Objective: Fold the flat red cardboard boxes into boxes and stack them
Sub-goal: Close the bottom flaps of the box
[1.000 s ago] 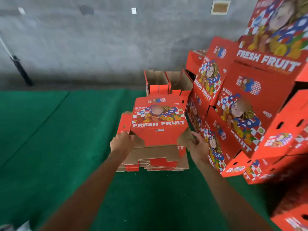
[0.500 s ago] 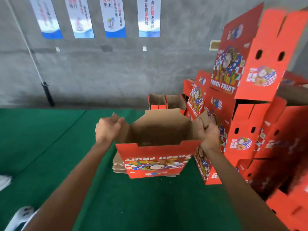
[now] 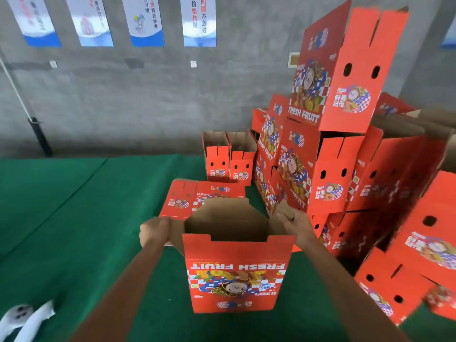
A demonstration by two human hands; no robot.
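Both hands, left hand point(image 3: 155, 230) and right hand point(image 3: 294, 224), grip the upright, open-topped box point(image 3: 237, 270) with inverted print.

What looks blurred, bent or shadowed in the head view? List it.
Head view: wall posters softly blurred; stacked boxes lean from wide-angle distortion; deep shadow between the boxes at right; held box fairly sharp; even light, no glare.

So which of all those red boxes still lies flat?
The flat red box lying on the green mat just beyond the held box; the others stand folded.
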